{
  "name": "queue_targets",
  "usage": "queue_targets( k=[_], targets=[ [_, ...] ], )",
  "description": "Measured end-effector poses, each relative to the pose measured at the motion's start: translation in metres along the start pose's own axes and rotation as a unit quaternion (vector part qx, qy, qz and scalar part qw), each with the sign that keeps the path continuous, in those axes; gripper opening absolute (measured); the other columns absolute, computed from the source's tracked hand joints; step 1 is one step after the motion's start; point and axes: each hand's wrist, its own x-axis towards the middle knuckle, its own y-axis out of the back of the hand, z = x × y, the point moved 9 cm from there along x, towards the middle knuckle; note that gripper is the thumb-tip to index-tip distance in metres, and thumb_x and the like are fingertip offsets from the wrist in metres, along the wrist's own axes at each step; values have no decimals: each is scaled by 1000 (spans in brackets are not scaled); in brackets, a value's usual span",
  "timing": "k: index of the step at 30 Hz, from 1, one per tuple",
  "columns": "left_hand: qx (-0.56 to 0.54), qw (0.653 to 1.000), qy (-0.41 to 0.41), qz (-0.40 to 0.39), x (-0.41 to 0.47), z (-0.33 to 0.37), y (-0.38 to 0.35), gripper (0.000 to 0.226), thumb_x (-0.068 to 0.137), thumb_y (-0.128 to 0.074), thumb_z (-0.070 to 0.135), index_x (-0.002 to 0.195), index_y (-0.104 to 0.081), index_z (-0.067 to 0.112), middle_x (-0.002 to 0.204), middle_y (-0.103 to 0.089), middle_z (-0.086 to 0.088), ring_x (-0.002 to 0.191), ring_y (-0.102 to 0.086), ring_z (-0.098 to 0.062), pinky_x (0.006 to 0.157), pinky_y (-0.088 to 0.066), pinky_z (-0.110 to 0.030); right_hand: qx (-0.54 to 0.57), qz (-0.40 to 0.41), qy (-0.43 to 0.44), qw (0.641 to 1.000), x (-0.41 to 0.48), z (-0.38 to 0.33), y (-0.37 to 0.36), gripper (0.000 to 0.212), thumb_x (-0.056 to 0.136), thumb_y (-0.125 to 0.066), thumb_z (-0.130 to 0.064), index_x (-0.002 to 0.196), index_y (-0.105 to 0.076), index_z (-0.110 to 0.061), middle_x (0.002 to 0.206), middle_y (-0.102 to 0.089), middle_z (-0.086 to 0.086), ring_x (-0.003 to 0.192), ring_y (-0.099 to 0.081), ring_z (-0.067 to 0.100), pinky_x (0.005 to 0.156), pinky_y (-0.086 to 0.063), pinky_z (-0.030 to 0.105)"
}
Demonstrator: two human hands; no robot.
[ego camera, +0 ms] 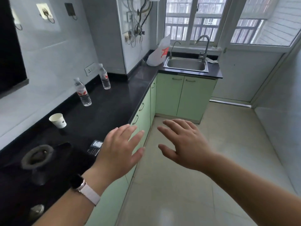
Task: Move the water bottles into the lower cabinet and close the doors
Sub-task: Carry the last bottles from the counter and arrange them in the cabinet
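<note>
Two water bottles stood upright on the black countertop (114, 101), long axes vertical, caps up, red-and-white labels facing the room. Near bottle (82, 92) sat toward the back wall, past a white paper cup (58, 120). Far bottle (104, 77) stood further along, near the wall socket (90, 69), well apart from the first.

Lower cabinet doors (145, 111) under the counter, pale green, all appeared shut.

Left hand (118, 149) hovered over the counter's front edge, palm down, fingers straight and slightly spread, holding nothing. A watch (78, 183) on a pale strap was on that wrist. Right hand (184, 144) hovered over the floor beside it, fingers spread and relaxed, thumb out, touching nothing. Both hands were well short of the bottles.

A small dark box (95, 147) lay just left of the left hand, beside the hob burner (36, 156). Sink (185, 64) and white plastic bag (158, 53) at the far end.
</note>
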Motion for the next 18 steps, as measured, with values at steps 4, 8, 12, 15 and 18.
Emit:
queue_targets(
  k=[4,8,12,15,18],
  targets=[
    [-11,1000,4,6,19,-28,-12,52,92,-48,42,123,-73,9,124,-69,-17,118,-65,-40,97,-50,-58,0,-16,-2,1000,37,9,-14,56,93,-45,-55,135,-56,-20,134,-59,6,124,-51,31,105,-38,43],
    [-6,1000,14,-1,45,-46,-30,52,92,-48,42,123,-73,9,125,-69,-17,118,-65,-40,98,-50,-58,11,-13,-1,1000,69,29,-26,56,93,-46,-55,135,-56,-20,136,-58,5,126,-51,31,106,-37,43],
    [-1,1000,18,-5,76,-57,-55,51,91,-50,41,122,-73,9,123,-70,-16,117,-66,-40,96,-52,-58,24,-16,10,1000,101,57,-45,57,93,-45,-55,136,-56,-20,137,-57,4,126,-50,30,106,-37,44],
    [12,999,29,-12,107,-68,-77,50,90,-52,41,122,-73,9,123,-70,-16,117,-65,-40,95,-53,-58,37,-11,19,999,130,86,-61,57,92,-44,-55,136,-56,-20,136,-58,4,126,-51,30,106,-37,45],
    [30,998,44,-24,148,-75,-102,51,91,-52,42,124,-72,10,125,-69,-15,119,-64,-38,97,-52,-57,47,-10,32,998,160,125,-74,57,92,-46,-54,135,-57,-19,135,-59,5,124,-52,30,106,-39,45]
  ],
)
